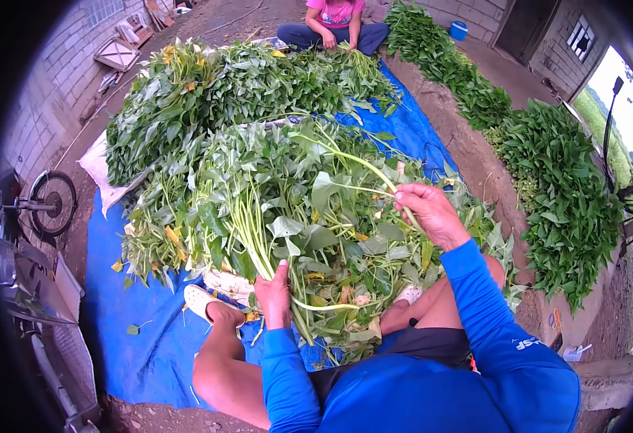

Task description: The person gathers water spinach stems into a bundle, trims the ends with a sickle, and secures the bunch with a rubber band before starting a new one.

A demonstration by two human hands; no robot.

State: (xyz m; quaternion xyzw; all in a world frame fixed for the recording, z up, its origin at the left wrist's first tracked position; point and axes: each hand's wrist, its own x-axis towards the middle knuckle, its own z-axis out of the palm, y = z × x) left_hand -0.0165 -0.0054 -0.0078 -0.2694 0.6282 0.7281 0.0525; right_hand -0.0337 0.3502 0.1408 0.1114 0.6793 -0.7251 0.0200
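Observation:
My left hand (274, 294) is closed round the lower stems of a bundle of leafy green stalks (248, 224), whose leaves fan out away from me. To the right and higher, my right hand (426, 209) pinches a single long green stem (363, 160), which runs up and left over the heap. Below and between both hands lies a loose pile of leaves and stems (345, 252), some of them yellow. A larger heap of greens (258, 86) stands beyond it.
A blue tarp (136, 346) lies under the greens. A person (334, 25) in a pink shirt sits at the far side, hands at some stems. Rows of leafy bundles (562, 195) line the right. A wheel (53, 203) is at the left, near a block wall (60, 65).

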